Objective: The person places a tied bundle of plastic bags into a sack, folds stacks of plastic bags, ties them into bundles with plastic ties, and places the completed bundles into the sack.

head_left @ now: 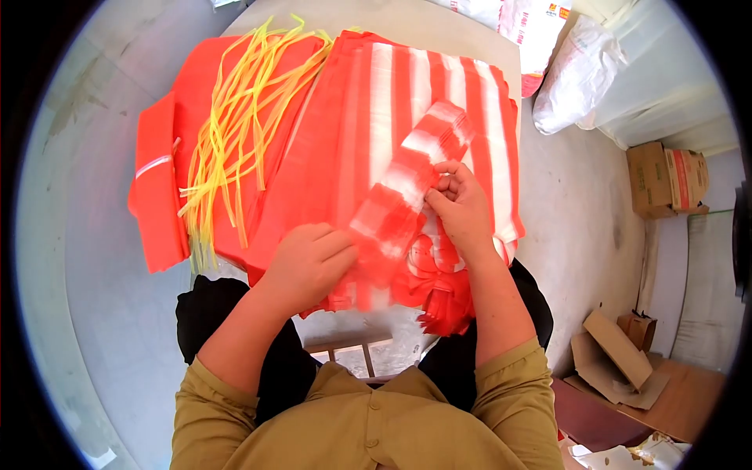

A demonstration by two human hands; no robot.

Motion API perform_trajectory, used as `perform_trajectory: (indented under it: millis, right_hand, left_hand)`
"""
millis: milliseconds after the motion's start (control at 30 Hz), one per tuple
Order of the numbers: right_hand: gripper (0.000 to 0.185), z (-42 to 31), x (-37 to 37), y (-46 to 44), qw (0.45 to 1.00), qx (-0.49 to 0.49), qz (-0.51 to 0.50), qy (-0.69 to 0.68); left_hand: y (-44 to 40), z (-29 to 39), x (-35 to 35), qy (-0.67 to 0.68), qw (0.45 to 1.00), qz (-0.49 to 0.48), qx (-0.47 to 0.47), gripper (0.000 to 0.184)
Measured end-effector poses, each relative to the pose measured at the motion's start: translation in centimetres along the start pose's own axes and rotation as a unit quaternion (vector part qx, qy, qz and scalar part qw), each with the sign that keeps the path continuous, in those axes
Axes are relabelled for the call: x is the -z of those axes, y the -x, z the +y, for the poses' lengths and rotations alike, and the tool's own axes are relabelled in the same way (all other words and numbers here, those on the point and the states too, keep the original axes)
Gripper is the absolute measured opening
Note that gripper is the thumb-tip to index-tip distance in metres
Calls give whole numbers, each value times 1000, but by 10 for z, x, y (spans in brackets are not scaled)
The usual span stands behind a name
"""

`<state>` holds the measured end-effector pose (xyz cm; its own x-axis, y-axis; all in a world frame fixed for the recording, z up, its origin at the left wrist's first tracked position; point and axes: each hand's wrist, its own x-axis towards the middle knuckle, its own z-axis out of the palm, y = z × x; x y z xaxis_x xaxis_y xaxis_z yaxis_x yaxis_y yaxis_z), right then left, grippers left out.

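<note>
A folded strip of thin red-and-white striped plastic film (pixel 407 174) lies slanted over the stack in front of me. My left hand (pixel 313 258) is closed on its lower left end, which is blurred. Farther up, my right hand (pixel 457 200) pinches the strip's right edge between thumb and fingers. Beneath it spreads a stack of red-and-white striped sheets (pixel 489 110). Gathered, crumpled red film (pixel 446 301) bunches at the near edge, below my right hand.
Yellow ribbons (pixel 235 125) lie across red sheets (pixel 205 66) on the left. A folded red bundle (pixel 157 200) has a white band around it. White sacks (pixel 576 74) stand at the back right. Cardboard boxes (pixel 654 184) and an opened carton (pixel 615 360) are at the right.
</note>
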<state>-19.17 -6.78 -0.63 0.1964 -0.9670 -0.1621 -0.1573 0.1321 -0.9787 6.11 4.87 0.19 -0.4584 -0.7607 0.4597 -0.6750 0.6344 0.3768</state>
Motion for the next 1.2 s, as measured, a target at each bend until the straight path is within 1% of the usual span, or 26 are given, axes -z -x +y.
perform_trajectory:
  millis: [267, 367, 467, 667, 767, 867, 967, 1067, 1167, 1200]
  right_hand:
    - [32, -4, -3, 0, 1000, -19, 4, 23]
    - [32, 6, 0, -3, 999, -3, 6, 50]
    - [32, 7, 0, -2, 999, -19, 5, 30]
    - [31, 2, 0, -1, 999, -35, 19, 10]
    - [31, 9, 10, -8, 997, 32, 54, 34]
    - [32, -3, 18, -8, 994, 40, 79, 70]
    - [38, 2, 27, -9, 993, 38, 93, 56]
    - [44, 11, 42, -17, 989, 52, 92, 103]
    - [45, 8, 53, -38, 985, 50, 103, 129]
    - [46, 4, 55, -48, 982, 67, 101, 147]
  left_hand:
    - [9, 0, 0, -10, 1000, -18, -13, 22]
    - [9, 0, -2, -8, 999, -28, -30, 23]
    - [8, 1, 0, -21, 998, -35, -49, 24]
    - [9, 4, -5, -29, 998, -51, -24, 20]
    - [7, 5, -5, -25, 998, -46, -20, 21]
    - [7, 6, -3, -28, 998, -54, -10, 20]
    - [7, 7, -2, -28, 998, -58, -5, 18]
    - [8, 6, -3, -27, 998, -60, -4, 18]
    - [9, 7, -4, -26, 998, -60, 4, 19]
    - [9, 7, -3, -24, 998, -62, 4, 19]
